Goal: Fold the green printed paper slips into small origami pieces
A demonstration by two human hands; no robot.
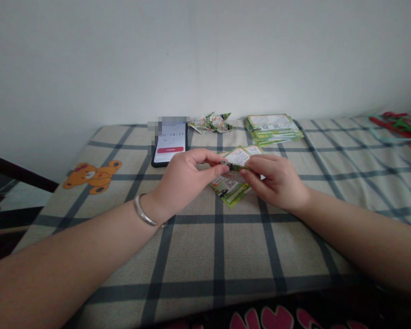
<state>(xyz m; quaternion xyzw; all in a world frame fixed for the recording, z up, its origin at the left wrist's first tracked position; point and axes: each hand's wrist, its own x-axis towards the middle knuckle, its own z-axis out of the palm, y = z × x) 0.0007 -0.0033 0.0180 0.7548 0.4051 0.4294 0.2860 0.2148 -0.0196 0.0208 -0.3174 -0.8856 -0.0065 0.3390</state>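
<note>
Pinching one folded paper strip [234, 166] with both hands, I cover its ends, so its full shape is hard to make out. My left hand [188, 176] grasps the left end between thumb and fingers, my right hand [277, 180] grasps the other. Printed cards [230, 194] lie beneath, partly hidden by my fingers; I cannot count them surely. The phone [170, 144] is pixelated at its upper left, and the red and green things [402, 124] are cut off at the right. The strip is over the cards, its long axis running left to right, almost level. I count one phone, one card stack [274, 126], one bear figure [92, 177] and one bracelet [142, 211]. The folded pieces [210, 122] overlap, so their number stays unclear.
</note>
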